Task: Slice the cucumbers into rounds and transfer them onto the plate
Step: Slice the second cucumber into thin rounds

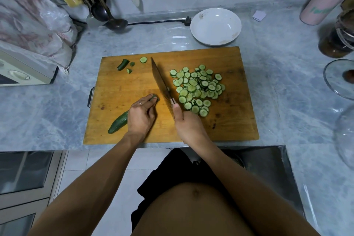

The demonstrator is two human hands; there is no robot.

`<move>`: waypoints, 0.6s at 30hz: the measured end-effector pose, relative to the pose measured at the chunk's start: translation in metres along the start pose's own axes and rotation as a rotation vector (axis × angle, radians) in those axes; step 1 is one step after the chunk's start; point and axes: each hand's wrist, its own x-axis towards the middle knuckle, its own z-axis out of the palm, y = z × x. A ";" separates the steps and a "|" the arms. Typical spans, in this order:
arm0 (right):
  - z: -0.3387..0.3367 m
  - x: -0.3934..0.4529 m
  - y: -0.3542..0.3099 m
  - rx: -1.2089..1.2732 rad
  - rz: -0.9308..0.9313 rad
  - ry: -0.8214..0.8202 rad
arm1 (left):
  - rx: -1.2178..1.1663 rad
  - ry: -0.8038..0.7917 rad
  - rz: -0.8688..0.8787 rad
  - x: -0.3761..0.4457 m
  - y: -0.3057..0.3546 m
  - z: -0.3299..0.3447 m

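On a wooden cutting board [134,86], the left hand [140,116] curls its fingertips [153,98] down onto the cut end of a cucumber [118,123], whose uncut length runs back under the palm and out past the wrist. The right hand [186,126] wraps the knife [161,80] handle, blade just beside those fingertips. The cucumber looks firm but wet and rollable, best pinned near the cut. Sliced rounds [198,90] pile right of the blade; the white plate [199,32] sits beyond the board.

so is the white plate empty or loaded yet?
Empty. The white plate shows only bare surface with a few smears; all slices sit on the cutting board.
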 end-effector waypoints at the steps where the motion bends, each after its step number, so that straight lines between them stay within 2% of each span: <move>1: -0.003 0.000 0.000 0.031 0.014 0.015 | -0.005 0.005 -0.005 0.000 0.001 0.000; 5: -0.010 0.000 0.005 0.111 0.006 0.040 | -0.009 -0.016 -0.006 -0.001 0.000 -0.001; 8: -0.010 -0.004 0.005 0.118 -0.019 -0.008 | -0.004 -0.053 0.009 -0.004 -0.003 -0.004; 18: -0.008 -0.026 -0.003 -0.082 -0.177 -0.047 | 0.045 -0.093 0.088 -0.003 -0.008 -0.008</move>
